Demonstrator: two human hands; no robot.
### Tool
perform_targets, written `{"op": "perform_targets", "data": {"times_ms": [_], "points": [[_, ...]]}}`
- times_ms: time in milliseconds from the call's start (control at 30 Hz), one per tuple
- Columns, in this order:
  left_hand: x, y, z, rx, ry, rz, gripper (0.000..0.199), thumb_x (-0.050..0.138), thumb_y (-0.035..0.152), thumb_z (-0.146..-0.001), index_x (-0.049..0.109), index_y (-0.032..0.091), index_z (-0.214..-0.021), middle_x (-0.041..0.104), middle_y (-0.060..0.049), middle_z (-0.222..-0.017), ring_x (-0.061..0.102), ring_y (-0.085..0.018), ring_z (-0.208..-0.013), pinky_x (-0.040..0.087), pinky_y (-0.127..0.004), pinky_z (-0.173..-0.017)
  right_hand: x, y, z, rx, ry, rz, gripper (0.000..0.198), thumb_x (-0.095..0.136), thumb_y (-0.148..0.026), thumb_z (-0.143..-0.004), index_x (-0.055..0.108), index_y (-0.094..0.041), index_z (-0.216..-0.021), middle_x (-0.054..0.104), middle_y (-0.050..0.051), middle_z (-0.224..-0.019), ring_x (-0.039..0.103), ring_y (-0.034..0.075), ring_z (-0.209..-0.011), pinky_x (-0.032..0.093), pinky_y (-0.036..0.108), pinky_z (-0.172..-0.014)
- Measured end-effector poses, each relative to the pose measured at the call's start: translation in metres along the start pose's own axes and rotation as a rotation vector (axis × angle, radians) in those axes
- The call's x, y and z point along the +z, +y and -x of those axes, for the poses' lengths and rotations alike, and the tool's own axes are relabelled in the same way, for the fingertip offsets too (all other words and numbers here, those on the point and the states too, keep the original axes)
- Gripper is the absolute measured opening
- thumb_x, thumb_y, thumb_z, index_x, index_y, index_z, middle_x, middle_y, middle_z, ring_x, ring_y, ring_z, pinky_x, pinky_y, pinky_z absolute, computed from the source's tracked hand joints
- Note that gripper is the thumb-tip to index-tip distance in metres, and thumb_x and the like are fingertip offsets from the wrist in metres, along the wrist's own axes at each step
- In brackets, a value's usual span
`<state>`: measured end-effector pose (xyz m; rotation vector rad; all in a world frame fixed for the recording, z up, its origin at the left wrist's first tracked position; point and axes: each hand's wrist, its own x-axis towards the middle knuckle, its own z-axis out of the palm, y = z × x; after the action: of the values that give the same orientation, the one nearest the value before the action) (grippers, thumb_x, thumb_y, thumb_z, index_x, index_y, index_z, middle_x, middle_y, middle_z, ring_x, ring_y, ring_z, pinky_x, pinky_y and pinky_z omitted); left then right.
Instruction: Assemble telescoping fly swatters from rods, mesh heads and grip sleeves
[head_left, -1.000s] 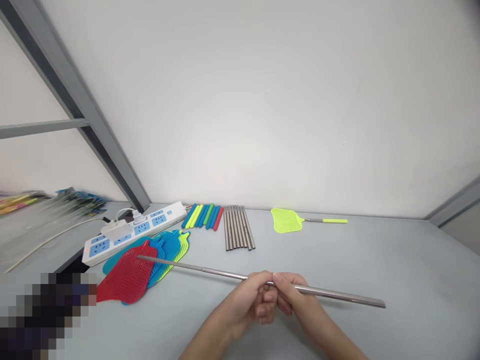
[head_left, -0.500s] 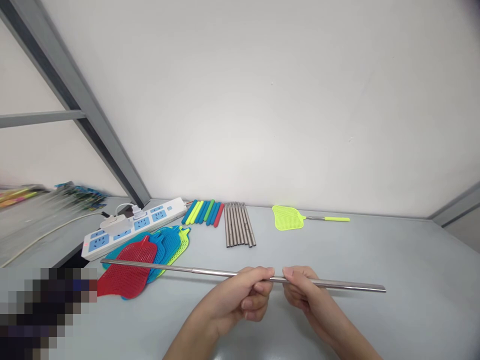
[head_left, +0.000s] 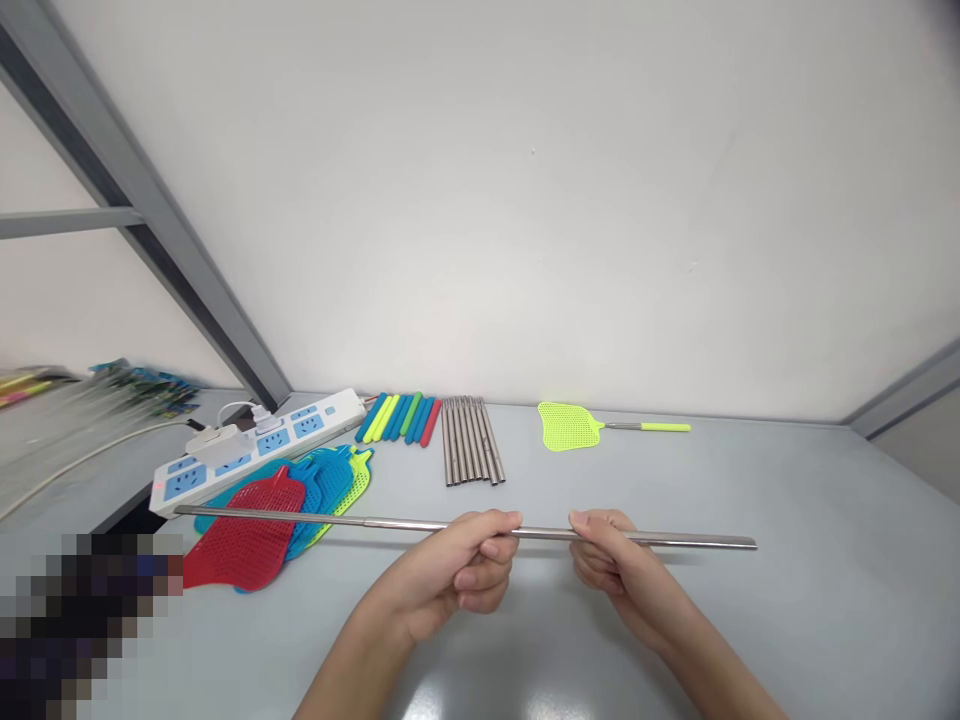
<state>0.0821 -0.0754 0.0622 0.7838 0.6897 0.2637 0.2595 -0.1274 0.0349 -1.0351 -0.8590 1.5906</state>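
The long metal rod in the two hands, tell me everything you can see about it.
The metal rod is straight, slender and silvery, with a shiny surface and a visible joint left of the left hand. That hand and the right hand grip it, leaving a bare stretch between them. It runs almost level across the view, its left part overlapping the red swatter head; whether they touch is unclear.
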Motion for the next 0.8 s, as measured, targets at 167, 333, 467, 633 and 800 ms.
{"op": "perform_targets", "data": {"times_ms": [167, 333, 467, 633, 800], "points": [[-0.004, 0.003, 0.004, -0.004, 0.032, -0.011, 0.036, 0.043, 0.037, -0.075, 0.028, 0.018, -0.049, 0.017, 0.010, -0.031, 0.012, -0.004, -0.030, 0.008, -0.021, -0.037, -0.004, -0.002, 0.001, 0.016, 0.008, 0.003, 0.047, 0.050, -0.031, -0.077, 0.016, -0.019, -0.047, 0.010, -0.008, -0.045, 0.010, 0.006, -0.040, 0.007, 0.029, -0.046], [-0.008, 0.005, 0.007, 0.013, 0.047, -0.022, 0.036, 0.043, 0.037, -0.075, 0.028, 0.018, -0.048, 0.017, 0.010, -0.030, 0.012, -0.004, -0.029, 0.008, -0.021, -0.037, -0.006, -0.005, 0.001, 0.025, 0.036, -0.007, 0.048, 0.051, -0.032, -0.076, 0.014, -0.020, -0.048, 0.010, -0.008, -0.044, 0.010, 0.006, -0.039, 0.007, 0.029, -0.047], [-0.011, 0.006, 0.009, 0.026, 0.058, -0.032, 0.036, 0.042, 0.036, -0.075, 0.028, 0.018, -0.048, 0.017, 0.010, -0.030, 0.013, -0.003, -0.029, 0.008, -0.021, -0.037, -0.009, -0.008, 0.002, 0.031, 0.081, -0.007, 0.048, 0.054, -0.033, -0.073, 0.014, -0.020, -0.048, 0.009, -0.009, -0.045, 0.009, 0.006, -0.040, 0.008, 0.029, -0.046], [-0.012, 0.008, 0.010, 0.029, 0.077, -0.025, 0.036, 0.043, 0.036, -0.075, 0.028, 0.018, -0.048, 0.017, 0.010, -0.029, 0.013, -0.004, -0.030, 0.009, -0.021, -0.037, -0.013, -0.010, 0.001, 0.023, 0.121, -0.025, 0.048, 0.055, -0.031, -0.072, 0.015, -0.021, -0.048, 0.008, -0.009, -0.045, 0.009, 0.006, -0.039, 0.009, 0.028, -0.046], [-0.013, 0.006, 0.003, 0.029, 0.089, 0.000, 0.037, 0.042, 0.036, -0.075, 0.026, 0.019, -0.047, 0.015, 0.010, -0.029, 0.012, -0.004, -0.031, 0.010, -0.022, -0.039, -0.013, -0.007, -0.003, 0.015, 0.151, -0.050, 0.048, 0.052, -0.030, -0.074, 0.014, -0.020, -0.048, 0.008, -0.009, -0.044, 0.011, 0.006, -0.039, 0.012, 0.028, -0.046]]}}
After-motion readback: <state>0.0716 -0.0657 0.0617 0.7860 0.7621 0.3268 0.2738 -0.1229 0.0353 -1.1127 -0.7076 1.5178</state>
